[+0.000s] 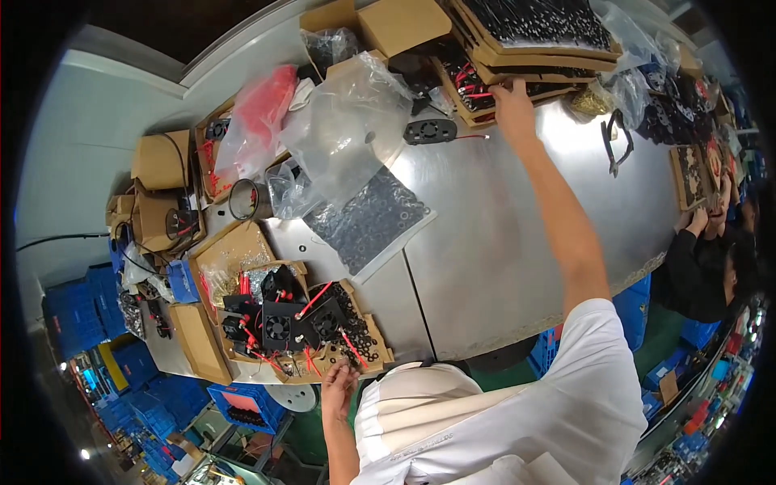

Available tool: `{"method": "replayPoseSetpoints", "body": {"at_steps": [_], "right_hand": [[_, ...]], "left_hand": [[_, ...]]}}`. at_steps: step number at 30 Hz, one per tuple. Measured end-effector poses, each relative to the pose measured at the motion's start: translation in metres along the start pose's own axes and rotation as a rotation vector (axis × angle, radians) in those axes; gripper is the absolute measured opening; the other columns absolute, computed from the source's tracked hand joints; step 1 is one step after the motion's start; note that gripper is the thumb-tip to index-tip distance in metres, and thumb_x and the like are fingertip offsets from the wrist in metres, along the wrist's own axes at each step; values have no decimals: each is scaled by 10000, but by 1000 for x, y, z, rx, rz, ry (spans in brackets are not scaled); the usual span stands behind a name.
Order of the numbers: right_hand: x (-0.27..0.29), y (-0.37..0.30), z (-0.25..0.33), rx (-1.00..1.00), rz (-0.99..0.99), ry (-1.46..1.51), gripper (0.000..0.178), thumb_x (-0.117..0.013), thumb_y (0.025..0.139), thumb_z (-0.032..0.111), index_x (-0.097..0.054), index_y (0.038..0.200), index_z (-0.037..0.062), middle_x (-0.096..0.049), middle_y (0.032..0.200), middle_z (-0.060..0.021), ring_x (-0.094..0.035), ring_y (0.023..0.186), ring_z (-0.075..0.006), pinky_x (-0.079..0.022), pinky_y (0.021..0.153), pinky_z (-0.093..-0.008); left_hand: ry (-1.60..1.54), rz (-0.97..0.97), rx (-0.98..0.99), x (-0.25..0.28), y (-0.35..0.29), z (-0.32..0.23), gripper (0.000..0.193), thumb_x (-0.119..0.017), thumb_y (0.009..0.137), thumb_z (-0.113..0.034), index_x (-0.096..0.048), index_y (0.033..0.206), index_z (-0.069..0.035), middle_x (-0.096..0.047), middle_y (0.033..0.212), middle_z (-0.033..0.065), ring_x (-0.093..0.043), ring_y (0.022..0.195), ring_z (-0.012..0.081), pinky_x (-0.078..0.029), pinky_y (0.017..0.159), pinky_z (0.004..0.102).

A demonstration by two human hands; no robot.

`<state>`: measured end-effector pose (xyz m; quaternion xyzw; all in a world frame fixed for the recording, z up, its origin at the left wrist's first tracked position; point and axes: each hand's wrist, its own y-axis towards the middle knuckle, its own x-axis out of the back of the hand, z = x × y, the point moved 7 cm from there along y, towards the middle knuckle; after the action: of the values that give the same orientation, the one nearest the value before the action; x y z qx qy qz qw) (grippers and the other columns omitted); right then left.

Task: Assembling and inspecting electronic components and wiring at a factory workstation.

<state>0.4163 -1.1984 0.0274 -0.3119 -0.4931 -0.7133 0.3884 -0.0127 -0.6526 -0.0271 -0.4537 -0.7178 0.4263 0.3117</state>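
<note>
My right hand (514, 105) reaches to the far side of the table, at the front of a stack of cardboard trays (558, 61). Its fingers are bent at the edge of a lower tray with red-wired black parts (467, 79); what they grip there is hidden. At the near edge my left hand (340, 381) is closed, its fingertips together beside a cardboard tray of small black rings (368, 343); anything in them is too small to make out. Black fan units (277, 327) with red wires lie next to those rings. One black fan unit (430, 131) lies alone left of my right hand.
A bag of dark rings (368, 218) lies mid-table under clear plastic (347, 113). Left stand a mesh cup (244, 200) and open cardboard boxes (162, 162). A black strap-like piece (616, 144) lies at right, where another person's hands (702, 218) hold a tray.
</note>
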Motion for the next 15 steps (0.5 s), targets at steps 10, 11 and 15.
{"method": "replayPoseSetpoints", "body": {"at_steps": [10,11,15], "right_hand": [[-37,-9,-15,-171,-229,119,122,-615,761,111,-703,831,63,-509,827,-183,-530,839,-364,-439,691,-453],[-33,-7,-21,-265,-271,217,131,-614,755,109,-705,841,70,-520,847,-178,-532,857,-366,-443,707,-452],[-12,-12,-26,-288,-90,64,207,-583,789,115,-690,961,73,-550,1040,-169,-513,998,-346,-421,826,-435]], "left_hand": [[-112,6,-46,17,12,10,256,-625,889,-118,-582,1135,-63,-644,901,44,-619,786,157,-501,679,276],[-98,24,-47,13,14,10,248,-627,889,-122,-584,1127,-67,-646,887,43,-616,774,157,-499,669,275],[-54,2,-18,-11,5,-1,193,-616,895,-116,-592,1085,-90,-634,874,50,-595,746,156,-497,668,276]]}}
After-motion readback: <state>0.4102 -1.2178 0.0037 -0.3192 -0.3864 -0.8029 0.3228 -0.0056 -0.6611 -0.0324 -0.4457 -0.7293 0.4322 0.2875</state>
